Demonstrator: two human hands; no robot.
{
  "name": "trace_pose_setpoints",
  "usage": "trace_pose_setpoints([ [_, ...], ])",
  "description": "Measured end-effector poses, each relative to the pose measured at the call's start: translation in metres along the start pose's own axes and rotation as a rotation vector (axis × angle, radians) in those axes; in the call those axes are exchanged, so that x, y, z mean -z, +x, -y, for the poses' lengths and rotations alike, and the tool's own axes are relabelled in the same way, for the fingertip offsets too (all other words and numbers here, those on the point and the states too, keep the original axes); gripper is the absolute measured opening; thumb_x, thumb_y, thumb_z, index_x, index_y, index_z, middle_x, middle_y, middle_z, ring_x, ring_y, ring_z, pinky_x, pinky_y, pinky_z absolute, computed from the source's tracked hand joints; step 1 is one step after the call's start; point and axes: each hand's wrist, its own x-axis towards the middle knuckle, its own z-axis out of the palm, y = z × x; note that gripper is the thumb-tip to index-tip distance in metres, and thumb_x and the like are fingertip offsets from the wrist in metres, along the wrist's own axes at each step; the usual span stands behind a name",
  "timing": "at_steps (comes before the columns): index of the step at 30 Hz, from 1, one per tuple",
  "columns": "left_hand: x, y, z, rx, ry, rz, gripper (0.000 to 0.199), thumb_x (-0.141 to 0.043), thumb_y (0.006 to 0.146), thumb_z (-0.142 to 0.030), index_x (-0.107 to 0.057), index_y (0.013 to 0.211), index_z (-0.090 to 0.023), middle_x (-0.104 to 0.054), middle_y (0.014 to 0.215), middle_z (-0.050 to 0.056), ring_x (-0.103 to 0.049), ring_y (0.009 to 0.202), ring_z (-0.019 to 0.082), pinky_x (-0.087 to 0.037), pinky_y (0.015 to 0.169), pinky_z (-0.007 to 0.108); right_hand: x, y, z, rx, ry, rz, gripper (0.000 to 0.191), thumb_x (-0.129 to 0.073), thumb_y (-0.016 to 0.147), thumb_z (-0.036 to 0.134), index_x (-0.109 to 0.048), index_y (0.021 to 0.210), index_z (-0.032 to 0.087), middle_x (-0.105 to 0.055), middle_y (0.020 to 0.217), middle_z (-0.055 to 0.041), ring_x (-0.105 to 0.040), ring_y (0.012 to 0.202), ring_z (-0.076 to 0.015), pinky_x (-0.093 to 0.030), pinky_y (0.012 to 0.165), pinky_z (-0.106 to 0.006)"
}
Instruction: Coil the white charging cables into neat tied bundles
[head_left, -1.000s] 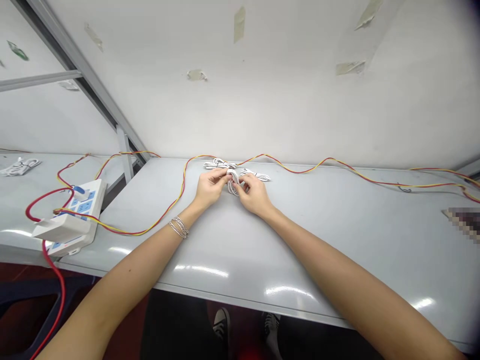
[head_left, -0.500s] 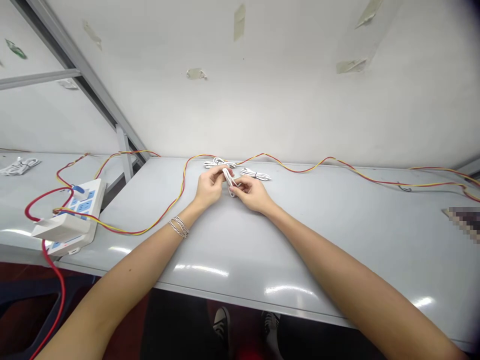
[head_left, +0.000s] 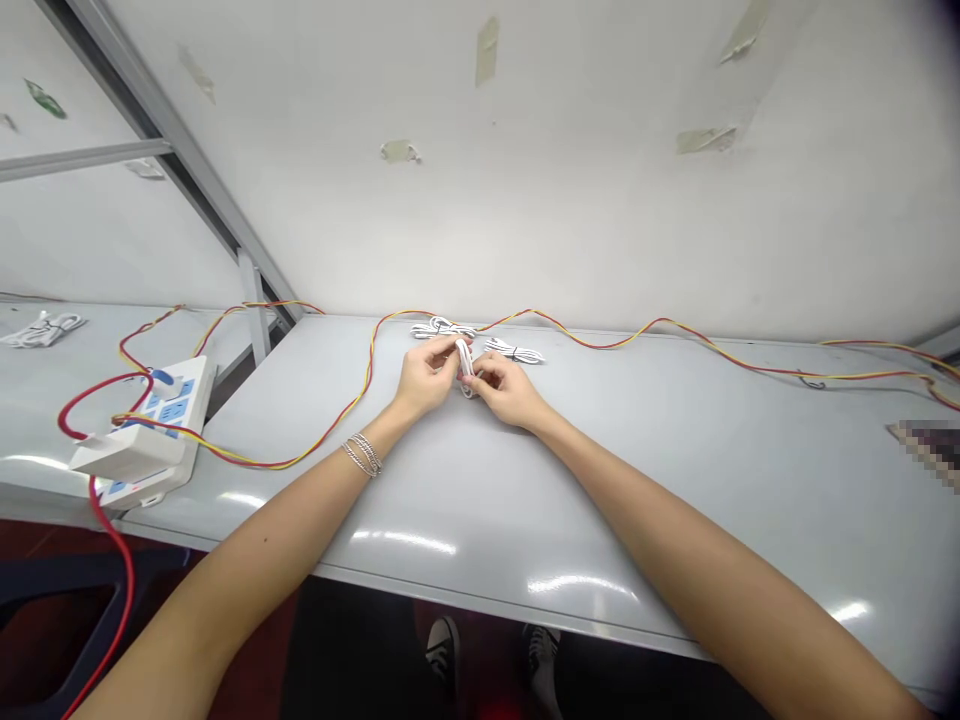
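Both my hands are close together at the middle of the grey table point(head_left: 600, 480). My left hand point(head_left: 427, 375) and my right hand point(head_left: 506, 390) pinch a narrow folded bundle of white cable point(head_left: 466, 363) between their fingers. Its lower part is partly hidden by my fingers. Just beyond my hands lie a coiled white cable point(head_left: 442, 328) and another white coil tied with a dark band point(head_left: 514, 351), neither touching my hands. Several silver bracelets point(head_left: 362, 455) circle my left wrist.
A red-and-yellow twisted wire point(head_left: 370, 372) runs along the table's back edge and curves to a white power strip with blue panels point(head_left: 142, 442) at left. Another white cable coil point(head_left: 45, 330) lies on a separate table at far left. A wall rises behind.
The white cable between my hands has gone from a wider loop to a narrow, upright folded bundle. My hands have drawn slightly closer around it.
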Motion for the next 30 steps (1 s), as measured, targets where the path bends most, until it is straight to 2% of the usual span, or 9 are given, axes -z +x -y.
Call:
trace_pose_setpoints([
  [3,0.0,0.0,-0.004,0.011,-0.036,0.029,0.039,-0.068,0.085,-0.043,-0.073,0.109,-0.013,-0.072,0.117,0.014,-0.069,0.106,0.026,-0.056,0.093,0.038,0.001,0.001,-0.001,-0.023,0.002,-0.058,0.024,-0.062,0.087,0.037,-0.068,0.077,0.016,-0.055,0.078,-0.0035,-0.05,0.068,-0.0137,-0.042,0.065,-0.028],
  [6,0.0,0.0,-0.007,0.048,-0.071,0.068,0.047,-0.067,0.085,-0.047,-0.07,0.115,-0.011,-0.07,0.122,0.014,-0.066,0.112,0.027,-0.053,0.099,0.039,0.0,0.0,-0.002,-0.042,-0.023,-0.11,0.025,-0.062,0.088,0.037,-0.067,0.075,0.016,-0.055,0.078,-0.0033,-0.048,0.066,-0.0135,-0.041,0.065,-0.029],
  [9,0.0,-0.001,-0.008,0.038,-0.03,0.076,0.047,-0.067,0.085,-0.048,-0.071,0.114,-0.011,-0.069,0.124,0.015,-0.067,0.109,0.026,-0.054,0.096,0.039,-0.003,-0.001,-0.002,-0.02,-0.068,-0.115,0.024,-0.063,0.087,0.035,-0.064,0.071,0.017,-0.055,0.078,-0.0033,-0.047,0.066,-0.0138,-0.041,0.064,-0.029],
  [12,0.0,-0.001,-0.008,-0.022,0.031,0.079,0.04,-0.067,0.085,-0.046,-0.074,0.105,-0.012,-0.07,0.119,0.015,-0.066,0.106,0.025,-0.055,0.093,0.038,-0.005,-0.002,-0.002,0.041,-0.142,-0.096,0.026,-0.061,0.089,0.031,-0.059,0.067,0.018,-0.052,0.077,-0.0029,-0.048,0.067,-0.0149,-0.043,0.067,-0.03],
  [14,0.0,-0.001,-0.008,-0.048,0.047,0.086,0.037,-0.065,0.086,-0.045,-0.075,0.101,-0.013,-0.071,0.116,0.015,-0.065,0.108,0.024,-0.055,0.094,0.038,-0.007,-0.003,-0.003,0.098,-0.212,-0.087,0.024,-0.056,0.092,0.027,-0.056,0.07,0.019,-0.052,0.079,-0.0037,-0.049,0.072,-0.0165,-0.044,0.072,-0.031],
  [18,0.0,0.0,-0.007,-0.047,0.057,0.091,0.035,-0.067,0.085,-0.042,-0.074,0.106,-0.015,-0.071,0.112,0.013,-0.063,0.112,0.025,-0.055,0.096,0.04,-0.01,-0.005,-0.005,0.174,-0.314,-0.093,0.017,-0.047,0.095,0.02,-0.055,0.081,0.02,-0.053,0.085,-0.0064,-0.051,0.08,-0.0191,-0.045,0.078,-0.034],
  [24,0.003,0.001,-0.005,0.024,0.061,0.103,0.037,-0.076,0.076,-0.039,-0.075,0.103,-0.014,-0.07,0.114,0.013,-0.063,0.111,0.027,-0.059,0.088,0.039,-0.011,-0.005,-0.006,0.2,-0.336,-0.086,0.013,-0.047,0.094,0.017,-0.057,0.085,0.018,-0.054,0.086,-0.0071,-0.052,0.078,-0.0193,-0.045,0.076,-0.034],
  [30,0.0,-0.001,-0.007,-0.032,0.114,0.084,0.034,-0.066,0.086,-0.038,-0.073,0.109,-0.013,-0.068,0.119,0.014,-0.064,0.111,0.024,-0.06,0.087,0.036,-0.01,-0.004,0.0,0.168,-0.319,-0.084,0.013,-0.049,0.093,0.023,-0.052,0.081,0.019,-0.053,0.08,-0.0048,-0.051,0.073,-0.0179,-0.044,0.071,-0.032],
])
